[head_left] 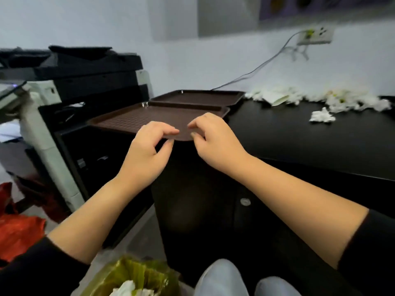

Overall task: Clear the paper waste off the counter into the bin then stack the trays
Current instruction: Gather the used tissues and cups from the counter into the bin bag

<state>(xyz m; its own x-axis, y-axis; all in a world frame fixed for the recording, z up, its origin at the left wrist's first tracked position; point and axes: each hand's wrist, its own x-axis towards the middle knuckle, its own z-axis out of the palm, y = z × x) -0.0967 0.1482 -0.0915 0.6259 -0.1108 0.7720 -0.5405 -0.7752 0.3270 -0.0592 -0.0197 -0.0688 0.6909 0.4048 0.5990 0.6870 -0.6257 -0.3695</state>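
Two brown trays lie at the left end of the black counter [299, 133]. The far tray [196, 97] sits flat by the wall. The near tray [136, 120] overlaps its front rim and juts out past the counter's left edge. My left hand [147, 150] pinches the near tray's front edge, fingers on top and thumb beneath. My right hand [213, 139] grips the same edge at its right corner. Crumpled white paper waste [320, 99] is heaped along the back right of the counter, with one wad [321, 116] lying apart. The bin [132, 278], lined with a green bag, holds white paper.
A large printer [70, 82] stands close on the left, under the overhanging tray. A red plastic bag [17, 231] lies on the floor at the left. A cable [267, 63] runs down the wall from a socket to behind the trays. My knees are at the bottom.
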